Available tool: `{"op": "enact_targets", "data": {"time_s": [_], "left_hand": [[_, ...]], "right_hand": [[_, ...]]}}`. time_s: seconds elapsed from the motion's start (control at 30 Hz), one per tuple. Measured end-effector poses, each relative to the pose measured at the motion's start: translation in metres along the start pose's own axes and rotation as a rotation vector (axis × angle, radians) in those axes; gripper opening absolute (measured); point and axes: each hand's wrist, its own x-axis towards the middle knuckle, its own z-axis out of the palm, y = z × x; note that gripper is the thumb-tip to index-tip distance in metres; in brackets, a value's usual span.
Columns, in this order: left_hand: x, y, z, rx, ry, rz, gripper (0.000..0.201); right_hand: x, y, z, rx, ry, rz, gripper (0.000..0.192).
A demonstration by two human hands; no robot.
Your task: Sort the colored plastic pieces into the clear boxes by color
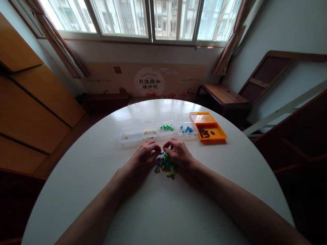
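Observation:
A mixed pile of small building bricks in green, blue, yellow and pale yellow lies on the white table. My left hand is at the pile's left far side, thumb and forefinger pinched together. Small blue bits show right by its fingertips; whether one is gripped is unclear. Across from it, my right hand also pinches, its fingertips close to the left ones and its palm partly over the green bricks. Anything between its fingers is too small to make out.
Beyond the hands stand open clear boxes: one with a yellow piece, then pale yellow pieces, green bricks and blue bricks. An open orange box with dark brown pieces ends the row. The round table has a curved edge.

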Motion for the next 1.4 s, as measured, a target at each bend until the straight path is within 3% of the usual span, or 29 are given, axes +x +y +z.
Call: {"op": "enact_targets", "data": {"time_s": [0.2, 0.5, 0.77, 0.9, 1.23, 1.33, 1.4], "left_hand": [[0.001, 0.0, 0.003, -0.013, 0.109, 0.011, 0.012], [0.0, 0.0, 0.002, -0.105, 0.14, -0.077, 0.013], [-0.002, 0.008, -0.001, -0.05, 0.08, -0.067, 0.014], [-0.001, 0.009, 0.0, -0.02, 0.098, -0.067, 0.005], [-0.001, 0.003, 0.002, 0.013, 0.094, -0.038, 0.007], [0.0, 0.005, 0.001, 0.013, 0.083, -0.046, 0.007], [0.0, 0.005, 0.001, 0.013, 0.078, -0.054, 0.007]], "right_hand": [[0.0, 0.0, 0.0, 0.028, -0.028, -0.028, 0.009], [0.0, 0.0, -0.002, 0.015, -0.035, -0.031, 0.008], [0.0, -0.001, -0.003, -0.026, -0.035, -0.039, 0.009], [0.0, -0.001, -0.003, -0.003, -0.024, -0.037, 0.008], [0.0, -0.001, -0.003, -0.026, -0.001, -0.029, 0.009], [0.004, 0.001, -0.008, -0.053, 0.032, -0.027, 0.009], [0.008, 0.007, -0.016, -0.069, 0.12, -0.011, 0.011]]}}
